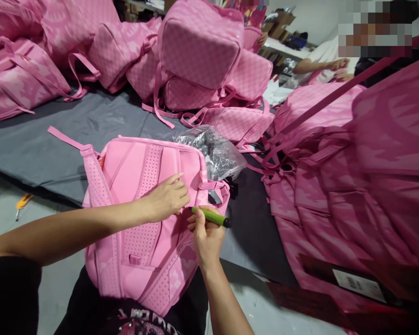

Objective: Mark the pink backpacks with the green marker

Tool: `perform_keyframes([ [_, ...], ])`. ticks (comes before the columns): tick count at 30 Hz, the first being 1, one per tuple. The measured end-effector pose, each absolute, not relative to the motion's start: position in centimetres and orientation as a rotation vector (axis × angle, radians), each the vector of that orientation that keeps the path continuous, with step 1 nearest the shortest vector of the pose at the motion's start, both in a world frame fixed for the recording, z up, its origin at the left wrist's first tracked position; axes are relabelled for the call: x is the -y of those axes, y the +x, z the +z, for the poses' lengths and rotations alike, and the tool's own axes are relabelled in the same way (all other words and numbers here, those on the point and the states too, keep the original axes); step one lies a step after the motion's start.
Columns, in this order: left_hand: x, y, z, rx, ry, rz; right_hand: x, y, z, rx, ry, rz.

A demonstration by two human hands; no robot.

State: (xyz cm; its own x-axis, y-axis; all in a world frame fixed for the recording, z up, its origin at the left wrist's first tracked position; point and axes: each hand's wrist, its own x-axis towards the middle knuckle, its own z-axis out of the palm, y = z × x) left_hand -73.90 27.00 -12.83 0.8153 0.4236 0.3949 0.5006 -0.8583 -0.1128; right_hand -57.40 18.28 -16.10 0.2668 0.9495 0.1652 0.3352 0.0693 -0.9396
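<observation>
A pink backpack (pixel 125 167) lies back side up across my lap and the edge of the grey-covered table, its dotted shoulder straps showing. My left hand (pixel 169 197) rests on the back panel, fingers curled and closed on the fabric near a seam; what lies under the fingertips is hidden. In my right hand (pixel 207 237) is a green marker pen (pixel 212 217) with a black end. Its dark tip points left, close to the left fingertips, at the bag's surface. I cannot tell whether the tip touches the fabric.
Pink backpacks are heaped at the back (pixel 200 46) and left (pixel 31 79) of the table (pixel 66 125). More pink bags (pixel 335 186) stack up on the right. A clear plastic bag (pixel 223 156) sits behind my backpack. An orange-handled tool (pixel 23 201) is at far left. Another person (pixel 321 60) works beyond.
</observation>
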Motion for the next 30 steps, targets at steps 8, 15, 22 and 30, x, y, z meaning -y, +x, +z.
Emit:
perform_keyframes([
  [8,-26.9,-73.9,-12.7,0.717,-2.785,-0.537,-18.6,-57.5,-15.5,1.177,-1.465,0.863],
  [15,-26.8,-74.0,-12.7,0.732,-2.819,-0.521,-18.9,-57.4,-15.0,1.010,-1.516,0.998],
  [22,-27.5,-73.4,-11.3,0.673,-2.862,-0.367,-18.8,-57.2,-14.7,1.009,-1.464,1.067],
  [30,-25.2,-76.7,-3.1,0.746,-2.864,-0.024,-15.4,-57.5,-10.8,1.274,-1.119,0.937],
])
